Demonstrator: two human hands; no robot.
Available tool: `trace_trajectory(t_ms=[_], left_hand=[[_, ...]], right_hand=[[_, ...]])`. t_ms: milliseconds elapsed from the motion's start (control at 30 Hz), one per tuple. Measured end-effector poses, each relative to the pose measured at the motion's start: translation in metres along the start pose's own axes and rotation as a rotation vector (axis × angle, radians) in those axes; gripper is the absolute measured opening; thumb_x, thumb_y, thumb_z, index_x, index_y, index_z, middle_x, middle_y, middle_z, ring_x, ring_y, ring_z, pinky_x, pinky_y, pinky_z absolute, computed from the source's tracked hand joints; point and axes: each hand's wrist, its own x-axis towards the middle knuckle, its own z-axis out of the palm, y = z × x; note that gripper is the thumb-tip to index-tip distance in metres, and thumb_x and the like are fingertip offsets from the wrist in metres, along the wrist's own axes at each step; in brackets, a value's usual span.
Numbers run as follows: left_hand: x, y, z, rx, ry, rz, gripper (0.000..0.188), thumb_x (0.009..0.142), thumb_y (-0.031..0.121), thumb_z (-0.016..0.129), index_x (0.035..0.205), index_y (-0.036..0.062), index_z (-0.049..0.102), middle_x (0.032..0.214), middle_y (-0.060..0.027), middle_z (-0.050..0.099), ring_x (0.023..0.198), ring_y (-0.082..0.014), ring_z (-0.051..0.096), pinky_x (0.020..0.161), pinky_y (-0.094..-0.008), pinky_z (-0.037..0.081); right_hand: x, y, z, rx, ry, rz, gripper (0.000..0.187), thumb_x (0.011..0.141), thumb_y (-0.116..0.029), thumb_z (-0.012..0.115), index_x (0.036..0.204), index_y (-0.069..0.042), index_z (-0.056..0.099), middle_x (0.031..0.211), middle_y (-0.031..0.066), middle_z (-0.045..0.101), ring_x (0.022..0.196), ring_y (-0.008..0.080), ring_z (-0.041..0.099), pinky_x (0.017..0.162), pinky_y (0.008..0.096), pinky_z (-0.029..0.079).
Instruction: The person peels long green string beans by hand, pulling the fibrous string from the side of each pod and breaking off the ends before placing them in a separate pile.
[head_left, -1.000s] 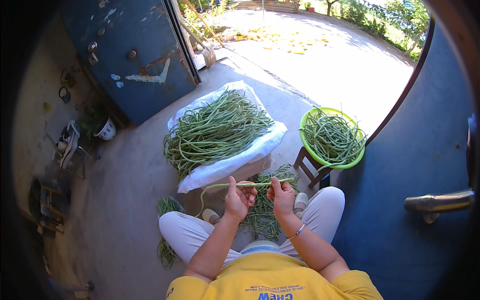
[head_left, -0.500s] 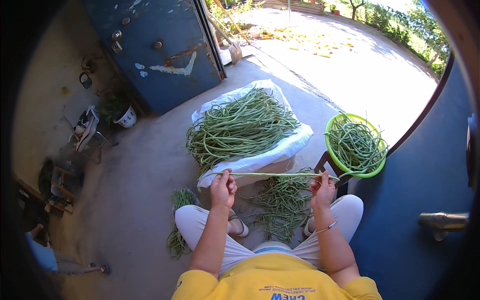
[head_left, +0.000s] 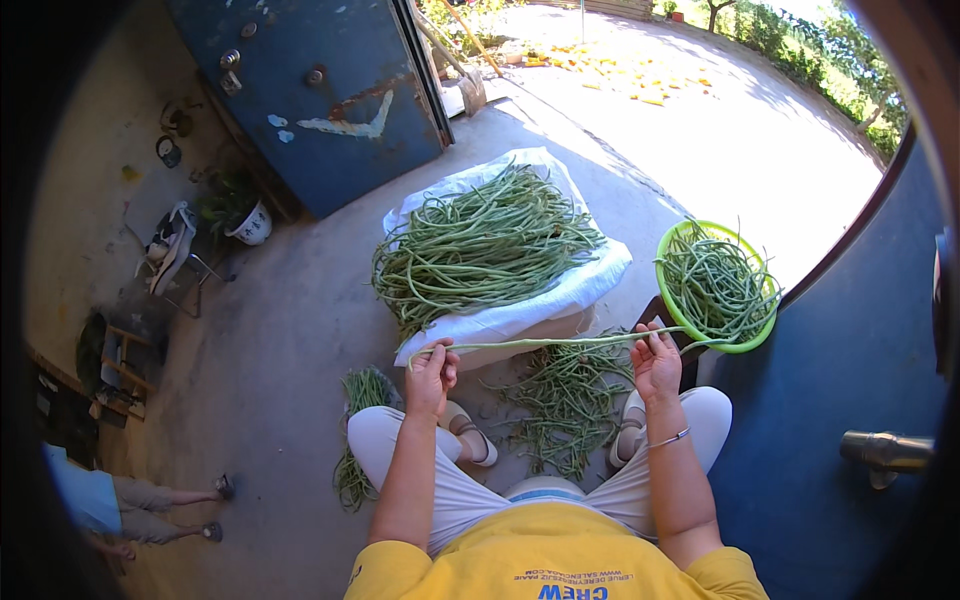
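I've L hand pinching one yardlong bean nr its L end; R hand has it pinched further along, so it's stretched btwn them. It's just my side of the bean heap on white sheeting. Loose beans lie below on the concrete floor; lime-green basin w/ more beans is nr R hand.

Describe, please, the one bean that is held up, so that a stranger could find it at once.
Start at the big heap of green beans on the white sheet. Just below it in view, one long bean spans from the left grip to the right grip. It runs singly, nearly straight, while its neighbours lie in heaps.
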Motion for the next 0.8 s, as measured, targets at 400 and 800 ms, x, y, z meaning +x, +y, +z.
trace_trajectory(t_ms=[400,800], left_hand=[[0.014,-0.008,0.003,0.182,0.056,0.043,0.008,0.085,0.01,0.057,0.087,0.002,0.06,0.069,-0.0036,0.058,0.049,-0.0054,0.047,0.039,-0.0174,0.035],[0.03,-0.011,0.009,0.232,0.074,-0.007,0.016,0.083,0.012,0.061,0.07,0.0071,0.052,0.061,-0.0009,0.054,0.044,-0.0049,0.043,0.038,-0.0173,0.033]], right_hand=[[0.019,-0.046,-0.011,-0.056,0.119,-0.116,0.011,0.089,-0.014,0.05,0.098,-0.011,0.055,0.089,0.0053,0.064,0.057,0.0075,0.058,0.046,0.0207,0.048],[0.058,-0.07,0.003,-0.202,0.071,-0.164,0.008,0.085,-0.018,0.059,0.086,-0.01,0.056,0.072,0.0022,0.063,0.053,0.006,0.056,0.043,0.0186,0.046]])
